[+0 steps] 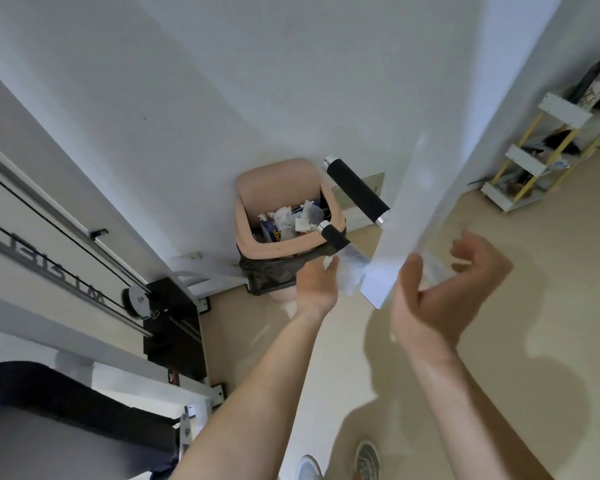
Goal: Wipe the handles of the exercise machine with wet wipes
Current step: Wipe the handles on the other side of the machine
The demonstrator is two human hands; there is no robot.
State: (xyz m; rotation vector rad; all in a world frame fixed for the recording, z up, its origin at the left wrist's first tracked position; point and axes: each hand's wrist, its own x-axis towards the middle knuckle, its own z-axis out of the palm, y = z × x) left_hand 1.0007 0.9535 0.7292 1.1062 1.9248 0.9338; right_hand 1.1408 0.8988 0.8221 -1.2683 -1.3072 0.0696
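Two black foam handles with chrome ends hang from the machine's white bar [395, 216]: an upper handle [355, 188] and a lower handle [334, 236]. My left hand [317, 284] holds a crumpled white wet wipe [350, 273] against the near end of the lower handle. To the right of the white bar, my right hand [440, 292] is raised with its palm turned inward and its fingers loosely curled. It is motion-blurred, and a pale smear between its thumb and fingers cannot be made out.
A pink waste bin [257, 242] with a black liner, full of crumpled paper, stands against the wall just behind the handles. The machine's cables, pulley [136, 301] and weight stack [174, 327] are at the left. A white and yellow shelf rack [541, 157] stands at the far right. My shoes [340, 464] show at the bottom.
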